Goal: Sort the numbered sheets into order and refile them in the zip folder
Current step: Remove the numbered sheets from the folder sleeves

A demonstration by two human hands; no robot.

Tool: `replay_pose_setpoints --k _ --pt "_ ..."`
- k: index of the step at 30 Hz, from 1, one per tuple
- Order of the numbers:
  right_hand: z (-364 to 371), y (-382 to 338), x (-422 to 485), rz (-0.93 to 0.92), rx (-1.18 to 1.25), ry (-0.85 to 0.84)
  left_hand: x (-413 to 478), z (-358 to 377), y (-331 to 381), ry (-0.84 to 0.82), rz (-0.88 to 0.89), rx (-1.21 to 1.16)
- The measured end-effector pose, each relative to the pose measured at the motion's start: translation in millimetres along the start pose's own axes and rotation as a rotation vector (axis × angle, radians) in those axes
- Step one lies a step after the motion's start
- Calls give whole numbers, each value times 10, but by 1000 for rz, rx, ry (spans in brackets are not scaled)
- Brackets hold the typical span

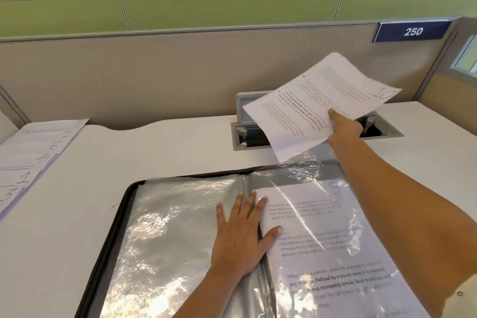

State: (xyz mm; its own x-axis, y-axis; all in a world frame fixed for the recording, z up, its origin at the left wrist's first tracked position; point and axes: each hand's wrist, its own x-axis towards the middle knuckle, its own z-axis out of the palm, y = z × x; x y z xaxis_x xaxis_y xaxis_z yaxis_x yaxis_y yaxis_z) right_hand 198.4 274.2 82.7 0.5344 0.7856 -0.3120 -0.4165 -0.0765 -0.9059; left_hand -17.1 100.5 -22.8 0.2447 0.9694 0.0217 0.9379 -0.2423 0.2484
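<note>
Head view: A person at an office worktop (167, 147) works through a zip folder (108, 240) lying open below both hands. The left hand (242, 230) lies spread flat, fingers straight, and presses on the folder's spine and on the near edge of a clear sleeve (320, 178). The right hand (343, 124) reaches forward, beyond the folder, and pinches sheet 10 (317, 103) at its lower edge, thumb on top. The fingers under the paper are hidden. The sheet hangs in the air over a cable hatch (242, 134) set into the worktop.

Sheet 9 (335, 227) sits inside the sleeve just right of the left hand and under the right forearm. The sleeves to the left of the left hand look empty. Far to the left of both hands, a fanned pile (33, 160) shows 2, 6, 4, 1 and 3, out of order.

By the look of it, the emptying of the folder is under way, and sorting and refiling are not yet begun. The next move probably calls for carrying sheet 10 across to the pile without creasing it. The left hand would then need to steady the sleeve while sheet 9 is slid out.
</note>
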Motion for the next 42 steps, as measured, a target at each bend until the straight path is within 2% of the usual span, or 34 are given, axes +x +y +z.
replay_pose_setpoints --k 2,4,5,7,10,12,14,17,20,21,25,28,33,42 --pt "33 33 -54 53 23 -44 4 2 -7 0 -2 -7" --pt "66 90 -128 94 54 -121 -10 -6 -16 45 -7 -117" --pt "73 120 -177 109 58 -167 -21 -24 -11 97 -29 -268" --pt "68 175 -277 137 28 -244 -42 -77 -15 254 -124 -737" --pt "-15 241 -476 161 -5 -367 -44 -218 -130 483 -358 -1393" --pt "-116 271 -614 181 -28 -458 -42 -351 -293 513 -522 -1777" --pt "-233 294 -741 203 -84 -511 -88 -507 -469 456 -628 -1948" --pt "-401 361 -949 231 -203 -538 -225 -721 -671 256 -652 -1921" --pt "-505 431 -1184 269 -269 -625 -439 -916 -694 -86 -584 -1668" --pt "-525 451 -1257 273 -272 -650 -508 -959 -687 -140 -558 -1571" --pt "-568 532 -1535 235 -249 -684 -767 -984 -737 -45 -557 -1373" --pt "-602 615 -1745 205 -395 -641 -997 -1015 -803 43 -604 -1327" --pt "-568 780 -2191 182 -564 -800 -1373 -1083 -1062 119 -667 -1259" --pt "280 1197 -3015 90 -610 -899 -2312 -1439 -2217 280 -783 -1213"
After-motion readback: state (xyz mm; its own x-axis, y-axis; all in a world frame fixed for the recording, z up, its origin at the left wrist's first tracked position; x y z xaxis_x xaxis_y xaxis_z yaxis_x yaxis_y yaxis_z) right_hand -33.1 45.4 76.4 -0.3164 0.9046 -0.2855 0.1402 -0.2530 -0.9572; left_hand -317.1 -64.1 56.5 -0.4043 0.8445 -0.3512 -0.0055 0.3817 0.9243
